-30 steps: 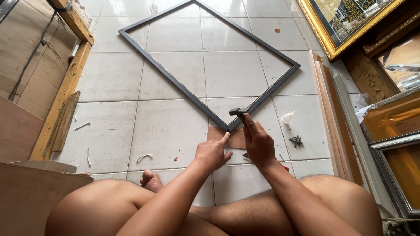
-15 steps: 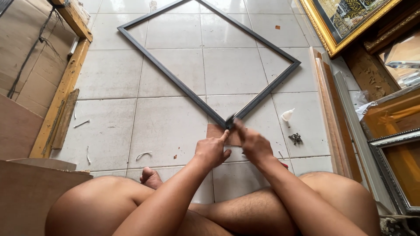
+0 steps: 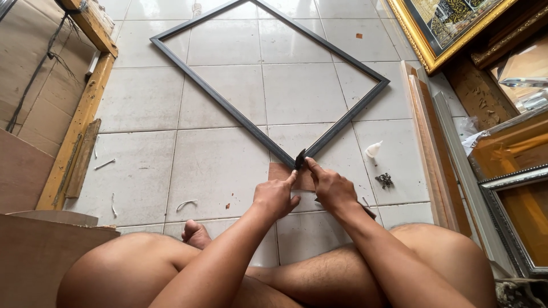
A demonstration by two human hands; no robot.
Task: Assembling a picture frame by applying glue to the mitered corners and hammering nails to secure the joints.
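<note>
Both hands, left hand [image 3: 276, 197] and right hand [image 3: 333, 188], seemingly pinch the dark frame [image 3: 240, 117] corner.

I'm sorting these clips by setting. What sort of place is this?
Probably a picture-framing workshop, with the work done on a tiled floor. Both hands meet at the near corner of an empty dark frame lying flat; a gilt framed picture leans at the top right, and more frames and mouldings are stacked along the right.

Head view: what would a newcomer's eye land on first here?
The big dark rectangular frame, lying cornerwise on the pale tiled floor. At its near corner, the left hand and right hand meet over a small brown board. A gilded picture frame leans top right.
</note>
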